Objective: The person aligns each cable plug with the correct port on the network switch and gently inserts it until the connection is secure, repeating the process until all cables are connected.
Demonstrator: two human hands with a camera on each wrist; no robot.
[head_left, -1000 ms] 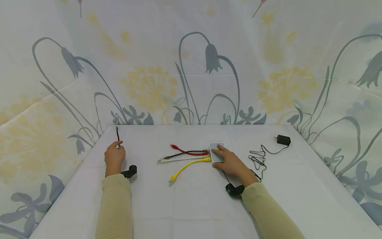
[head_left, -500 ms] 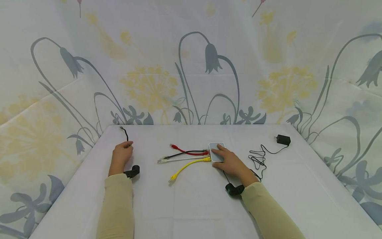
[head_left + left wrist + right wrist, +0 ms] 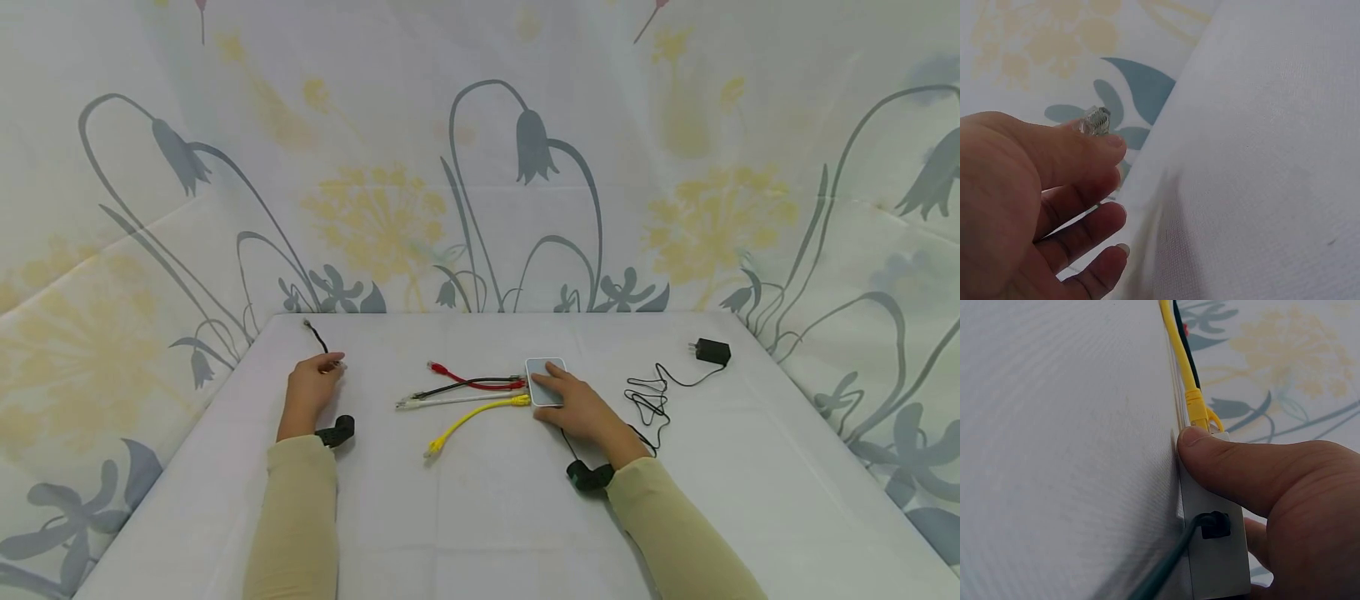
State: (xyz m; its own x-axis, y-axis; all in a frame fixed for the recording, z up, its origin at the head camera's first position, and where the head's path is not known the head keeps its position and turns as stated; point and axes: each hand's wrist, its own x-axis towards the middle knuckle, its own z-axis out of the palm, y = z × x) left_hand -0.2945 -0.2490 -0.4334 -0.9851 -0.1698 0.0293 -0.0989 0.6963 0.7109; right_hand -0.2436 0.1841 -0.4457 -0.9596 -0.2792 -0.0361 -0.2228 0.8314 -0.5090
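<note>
Between thumb and fingertips my left hand [image 3: 309, 392] pinches one end of a short black Ethernet cable [image 3: 317, 336], whose far end points away to the back left. In the left wrist view the clear plug [image 3: 1095, 121] sticks out past the thumb. My right hand [image 3: 585, 408] grips a small white network switch [image 3: 537, 395], thumb on its near side and fingers over the top. A yellow Ethernet cable [image 3: 468, 414], a white one [image 3: 450, 401], a black one [image 3: 450, 387] and a red one [image 3: 446, 373] run left from the switch. A power plug [image 3: 1215, 524] sits in its side.
On the right lies a black power adapter [image 3: 712, 351], its thin cord [image 3: 651, 400] tangled on the white-covered table [image 3: 480, 508]. A flower-printed cloth [image 3: 480, 208] stands behind the table and along its sides.
My left hand has moved to the right with the black Ethernet cable, which now slants more. The right hand and the network switch have stayed still.
</note>
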